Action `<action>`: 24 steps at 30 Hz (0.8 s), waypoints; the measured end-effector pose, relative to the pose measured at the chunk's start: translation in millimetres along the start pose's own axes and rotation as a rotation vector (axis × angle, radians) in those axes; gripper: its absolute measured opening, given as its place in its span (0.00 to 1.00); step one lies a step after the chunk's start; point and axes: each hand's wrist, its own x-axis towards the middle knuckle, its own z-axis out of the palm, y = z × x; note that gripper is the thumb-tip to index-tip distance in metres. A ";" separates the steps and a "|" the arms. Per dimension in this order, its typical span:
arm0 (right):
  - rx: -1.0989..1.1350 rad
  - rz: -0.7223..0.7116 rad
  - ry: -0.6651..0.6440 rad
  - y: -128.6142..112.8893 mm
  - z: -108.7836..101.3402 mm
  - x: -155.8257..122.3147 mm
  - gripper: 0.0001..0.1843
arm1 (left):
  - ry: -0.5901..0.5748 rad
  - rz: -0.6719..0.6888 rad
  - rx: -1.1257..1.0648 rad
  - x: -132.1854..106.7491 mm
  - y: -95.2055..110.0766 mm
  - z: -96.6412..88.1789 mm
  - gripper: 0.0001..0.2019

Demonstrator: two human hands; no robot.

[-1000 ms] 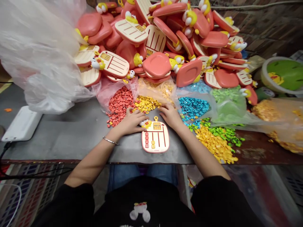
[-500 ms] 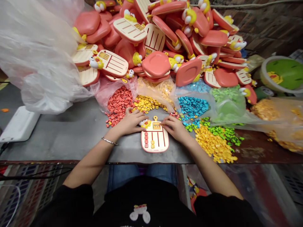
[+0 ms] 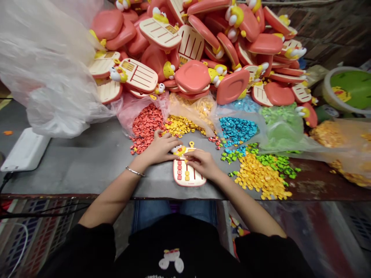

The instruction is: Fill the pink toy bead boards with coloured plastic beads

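A cream slotted toy board [image 3: 194,180] with a red rim and a yellow-and-white duck head [image 3: 179,150] lies flat on the table. Several small red pieces [image 3: 179,170] fill its leftmost slot, and yellow pieces [image 3: 187,176] sit low in the second. My left hand [image 3: 162,148] holds the board's upper left corner, thumb and fingers around the duck head. Over the middle of the board, my right hand [image 3: 204,163] pinches a small yellow piece [image 3: 186,161] at the second slot, covering part of the right-hand slots.
Loose red [image 3: 147,123], yellow [image 3: 181,125], blue [image 3: 237,130] and green pieces [image 3: 278,162] spill from plastic bags behind the board. Orange-yellow pieces [image 3: 257,175] lie at right. A heap of red-backed boards [image 3: 193,77] rises behind. A white box [image 3: 26,150] stands at left.
My right hand has moved left and slightly down, from the board's upper right edge to the second slot. A yellow piece now shows at its fingertips. My left hand stays put.
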 end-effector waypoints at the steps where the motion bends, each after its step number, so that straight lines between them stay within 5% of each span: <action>1: 0.052 0.006 -0.052 -2.7 -0.2 1.8 0.13 | 0.001 0.003 -0.001 -0.3 0.0 -0.2 0.22; 4: 0.188 0.058 -0.221 -5.5 -12.8 8.4 0.16 | -0.001 0.017 0.004 -1.1 0.0 -0.7 0.21; 6: 0.134 0.090 -0.140 0.6 -23.1 19.6 0.13 | -0.006 0.021 0.011 -1.4 0.3 -0.9 0.21; 9: -0.209 0.114 0.118 18.4 -28.2 51.0 0.08 | -0.014 0.018 0.016 -0.9 0.9 -1.4 0.22; 14: -0.631 0.191 0.058 38.8 -21.8 93.1 0.09 | -0.024 0.015 0.019 0.1 0.4 -1.3 0.22; 21: -0.226 -0.010 0.126 15.8 -43.0 31.1 0.06 | -0.007 0.018 0.022 -1.1 1.0 -1.0 0.24; 24: -0.243 -0.022 0.074 9.6 -41.1 5.8 0.07 | -0.014 0.009 0.018 -0.6 2.3 -2.1 0.23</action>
